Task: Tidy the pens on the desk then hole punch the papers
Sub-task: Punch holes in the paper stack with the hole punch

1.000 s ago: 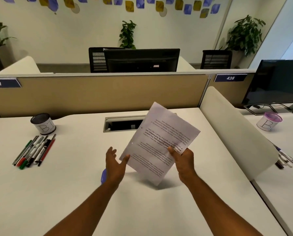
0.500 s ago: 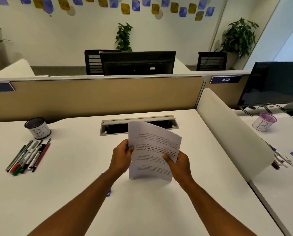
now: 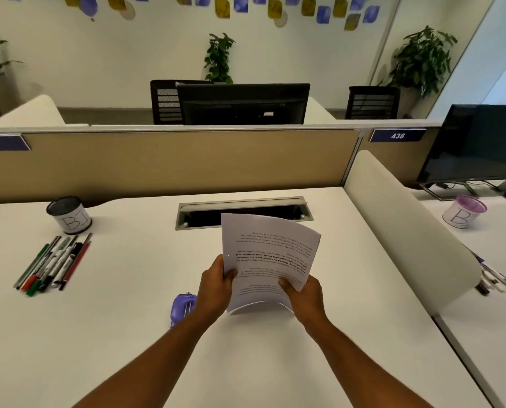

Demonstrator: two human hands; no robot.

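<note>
Above the desk (image 3: 275, 363), both hands (image 3: 216, 285) (image 3: 303, 293) grip the papers' (image 3: 269, 248) side edges.

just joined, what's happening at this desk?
A person holds a sheaf of papers upright over the desk, left hand gripping one side, right hand the other. The purple hole punch sits unused beside the left wrist. The pens lie in a row on the desk, not in the pen cup.
</note>
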